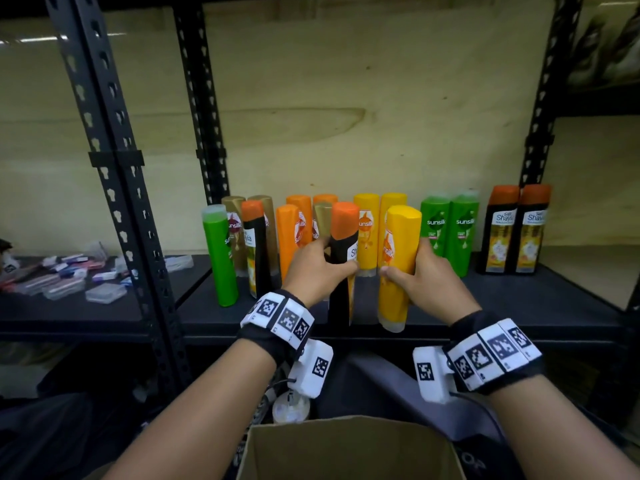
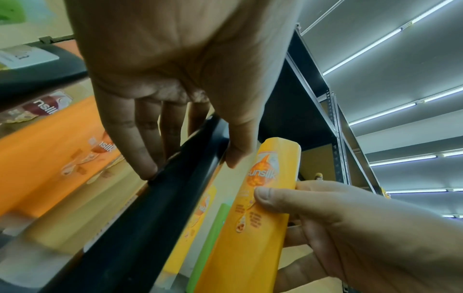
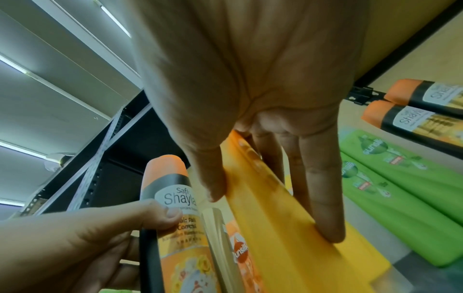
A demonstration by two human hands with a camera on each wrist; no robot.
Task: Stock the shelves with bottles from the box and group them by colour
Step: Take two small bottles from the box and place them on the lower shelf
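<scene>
Cardboard box (image 1: pixel 349 448) sits nearest, below both wrists. Left hand (image 1: pixel 313 271) grips a black "Safi Shayla" bottle (image 1: pixel 341 258); right hand (image 1: pixel 420 275) grips a yellow "sunsilk" bottle (image 1: pixel 396 268). Both are held over the shelf (image 1: pixel 519 306), before rows of green, orange and yellow bottles.

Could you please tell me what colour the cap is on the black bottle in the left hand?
Orange cap, clearest in the right wrist view.

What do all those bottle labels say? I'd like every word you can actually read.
"Safi Shayla": black bottle held in the left hand.
"sunsilk": yellow bottle held in the right hand.
"sunsilk": two green bottles on the shelf.
"Safi Shayla": two black bottles at far right.
Smaller print on all labels: too blurred to read.
</scene>
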